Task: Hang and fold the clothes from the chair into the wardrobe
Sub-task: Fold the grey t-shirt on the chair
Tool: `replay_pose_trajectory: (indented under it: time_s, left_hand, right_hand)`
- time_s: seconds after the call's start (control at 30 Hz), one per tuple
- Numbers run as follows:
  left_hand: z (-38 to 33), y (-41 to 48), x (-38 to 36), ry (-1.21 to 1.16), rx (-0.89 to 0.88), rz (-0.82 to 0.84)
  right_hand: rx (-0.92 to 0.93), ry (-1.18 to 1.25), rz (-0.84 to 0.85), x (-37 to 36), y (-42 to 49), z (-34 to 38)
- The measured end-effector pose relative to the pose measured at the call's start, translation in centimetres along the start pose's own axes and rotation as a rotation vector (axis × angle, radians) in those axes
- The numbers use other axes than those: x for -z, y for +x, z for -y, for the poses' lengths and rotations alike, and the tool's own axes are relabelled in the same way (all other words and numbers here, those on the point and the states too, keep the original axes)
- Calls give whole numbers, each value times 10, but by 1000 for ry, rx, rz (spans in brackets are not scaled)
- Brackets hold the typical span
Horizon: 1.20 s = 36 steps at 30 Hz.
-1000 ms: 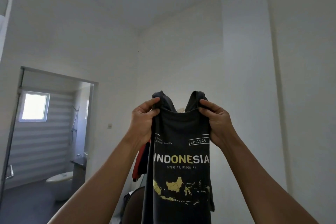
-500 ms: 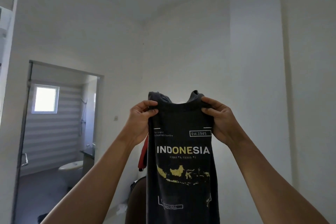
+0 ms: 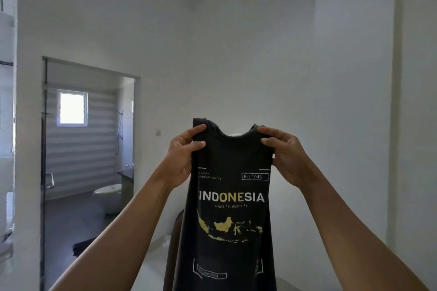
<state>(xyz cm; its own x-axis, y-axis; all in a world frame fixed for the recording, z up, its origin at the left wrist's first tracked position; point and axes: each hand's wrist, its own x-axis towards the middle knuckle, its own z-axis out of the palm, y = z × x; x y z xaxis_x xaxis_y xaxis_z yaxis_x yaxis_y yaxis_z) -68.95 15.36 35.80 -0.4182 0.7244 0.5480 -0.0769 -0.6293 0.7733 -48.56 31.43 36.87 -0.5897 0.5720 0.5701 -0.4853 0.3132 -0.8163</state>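
I hold a dark grey T-shirt (image 3: 230, 160) up in front of me, its print side facing me, with "INDONESIA" and a yellow map on it. It hangs folded narrow, sides turned back. My left hand (image 3: 183, 156) pinches the left shoulder beside the collar. My right hand (image 3: 285, 153) pinches the right shoulder. The shirt's lower end runs out of the frame. A brown chair back (image 3: 176, 238) shows just behind the shirt's left edge, mostly hidden.
White walls surround me. An open doorway (image 3: 89, 149) at the left leads into a bathroom with a window, a toilet (image 3: 108, 198) and a dark mat (image 3: 82, 247) on the floor. White shelving (image 3: 7, 125) stands at the far left edge.
The view has swung left and down, so the bathroom doorway sits further right. The red garment seen behind the shirt earlier is out of sight. Both hands keep their grip on the shoulders.
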Motion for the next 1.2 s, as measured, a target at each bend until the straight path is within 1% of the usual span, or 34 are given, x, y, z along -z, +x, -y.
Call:
replay_pose_trajectory:
  time_s: [0.07, 0.1, 0.23, 0.33, 0.43, 0.53, 0.63, 0.73, 1.0, 1.1, 1.2]
  left_hand:
    - [9, -2, 8, 61, 58, -3]
    - [14, -3, 13, 89, 86, -9]
    - [43, -10, 35, 259, 217, -32]
    - [70, -14, 59, 402, 383, -19]
    - [103, -15, 86, 446, 564, -25]
    - [142, -10, 112, 446, 673, -20]
    - [181, -1, 131, 379, 719, -28]
    - [217, 13, 149, 312, 723, -25]
    - [297, 48, 206, 227, 765, 51]
    - [320, 42, 218, 217, 811, 71]
    - [339, 21, 226, 228, 847, 50]
  right_hand:
    - [-59, -118, 12, 5, 1, -11]
    - [-101, -127, 31, 7, 2, -19]
    - [-248, 24, 59, 10, -5, -65]
    - [-322, -48, 54, 12, -11, -106]
    - [-424, -146, 57, 17, -15, -149]
    - [-564, -137, 73, 21, -15, -191]
    - [-641, -73, 19, 21, -8, -232]
    - [-654, -65, -43, 20, 5, -271]
    - [-737, -86, -25, 29, 22, -360]
    - [-789, -81, -36, 31, 9, -386]
    - [-838, -97, -61, 31, -14, -407]
